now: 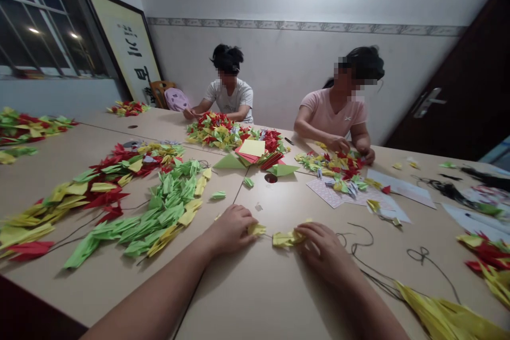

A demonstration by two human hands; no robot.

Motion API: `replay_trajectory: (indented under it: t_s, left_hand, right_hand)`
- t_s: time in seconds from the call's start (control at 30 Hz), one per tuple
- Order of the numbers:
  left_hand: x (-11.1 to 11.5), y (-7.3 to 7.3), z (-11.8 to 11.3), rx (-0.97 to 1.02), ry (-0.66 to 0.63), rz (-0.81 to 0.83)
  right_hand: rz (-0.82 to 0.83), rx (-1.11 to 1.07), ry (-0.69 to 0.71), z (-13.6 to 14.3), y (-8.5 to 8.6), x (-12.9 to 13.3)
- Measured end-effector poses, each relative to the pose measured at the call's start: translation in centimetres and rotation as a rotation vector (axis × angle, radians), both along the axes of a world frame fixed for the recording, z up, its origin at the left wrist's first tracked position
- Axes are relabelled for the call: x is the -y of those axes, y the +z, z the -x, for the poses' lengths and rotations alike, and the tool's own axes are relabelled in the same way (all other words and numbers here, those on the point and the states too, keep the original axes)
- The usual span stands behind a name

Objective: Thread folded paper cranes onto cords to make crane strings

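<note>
Head view: left hand and right hand apart, over the pale tabletop.
The left pinches a small yellow folded-paper piece, the right a longer yellow folded-paper strip, both between the hands.

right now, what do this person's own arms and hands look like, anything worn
The left hand and right hand are ungloved; the left forearm and right forearm show no sleeve, watch or bracelet where visible. Any ring would be too small to tell.
</note>
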State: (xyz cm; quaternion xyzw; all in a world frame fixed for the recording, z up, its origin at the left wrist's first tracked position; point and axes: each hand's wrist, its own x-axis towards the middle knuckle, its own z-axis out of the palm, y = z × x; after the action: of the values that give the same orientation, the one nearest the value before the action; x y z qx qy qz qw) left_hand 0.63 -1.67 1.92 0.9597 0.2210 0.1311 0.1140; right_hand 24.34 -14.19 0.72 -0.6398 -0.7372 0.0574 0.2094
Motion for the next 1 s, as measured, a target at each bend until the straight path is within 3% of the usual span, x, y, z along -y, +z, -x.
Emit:
replay_trajectory:
  t_s: [0.1,0.2,0.37,0.53,0.7,1.0]
  left_hand:
    - [0.2,0.4,0.7,-0.015,-0.006,-0.002]
    - [0.9,0.9,-0.3,-0.009,0.015,-0.015]
    - [3.2,0.7,-5.5,-0.036,-0.091,-0.052]
    - [4.8,-0.8,-9.5,-0.034,-0.035,-0.035]
    - [4.9,-1.3,-10.1,-0.020,-0.061,-0.067]
    - [4.6,-1.4,-9.8,-0.003,-0.054,-0.013]
  right_hand:
    - [-0.072,-0.002,-0.086,0.1,-1.0,0.5]
    - [-0.100,-0.019,-0.140,-0.5,-1.1,0.7]
    - [0.058,-0.141,-0.124,-2.7,-1.3,1.2]
    - [0.096,-0.233,-0.154,-3.1,-1.4,1.3]
    - [0.137,-0.296,-0.102,-2.8,-0.9,1.2]
    - [0.147,-0.098,-0.105,-3.5,-0.8,0.8]
